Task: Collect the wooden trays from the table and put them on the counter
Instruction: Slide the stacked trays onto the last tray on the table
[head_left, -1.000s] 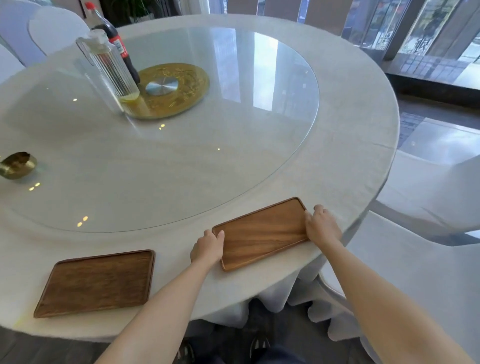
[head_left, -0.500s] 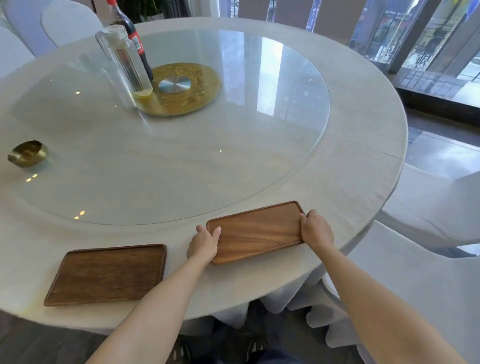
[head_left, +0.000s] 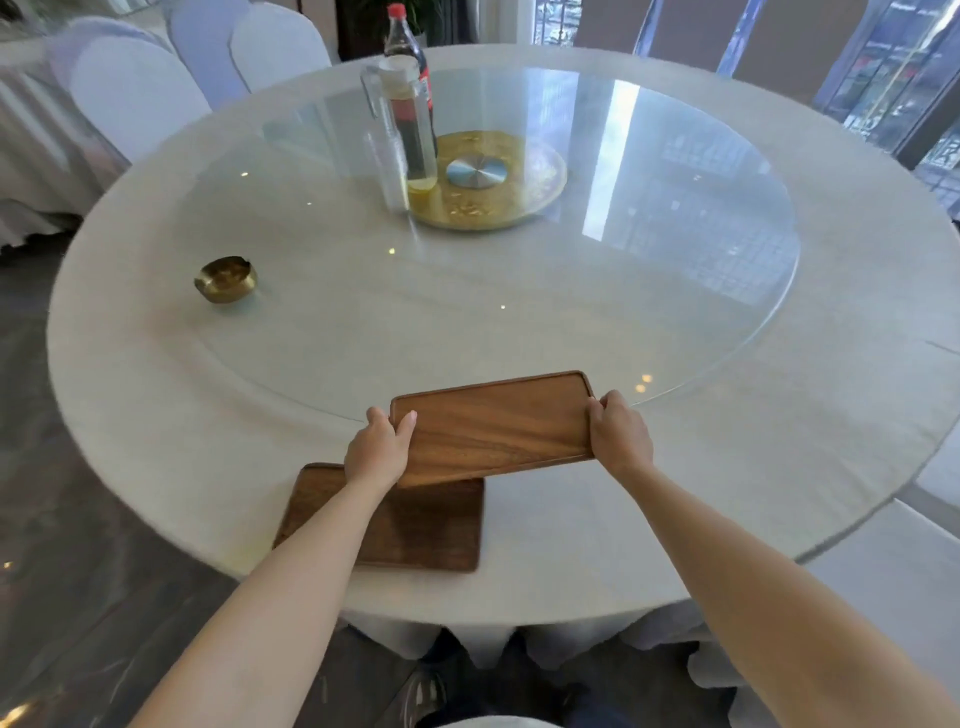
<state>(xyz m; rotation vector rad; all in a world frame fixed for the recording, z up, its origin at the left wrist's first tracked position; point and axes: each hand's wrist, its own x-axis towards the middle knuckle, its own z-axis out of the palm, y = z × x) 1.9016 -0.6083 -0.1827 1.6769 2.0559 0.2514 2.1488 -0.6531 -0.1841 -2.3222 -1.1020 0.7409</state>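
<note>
I hold a lighter wooden tray (head_left: 496, 426) lifted off the round white table (head_left: 779, 467), one hand at each short end. My left hand (head_left: 379, 449) grips its left end with the thumb on top. My right hand (head_left: 618, 439) grips its right end. The held tray's near left corner hangs over a second, darker wooden tray (head_left: 431, 525), which lies flat near the table's front edge. My left forearm hides part of that darker tray.
A large glass turntable (head_left: 519, 291) covers the table's middle. On it stand a clear pitcher (head_left: 402, 124), a dark bottle with a red cap (head_left: 402, 36), a gold centre disc (head_left: 493, 179) and a small brass bowl (head_left: 227, 279). White covered chairs (head_left: 135, 93) ring the table.
The lighter tray has been lifted off the table and carried left, now overlapping the darker tray. Both hands kept their grip. The view has shifted left.
</note>
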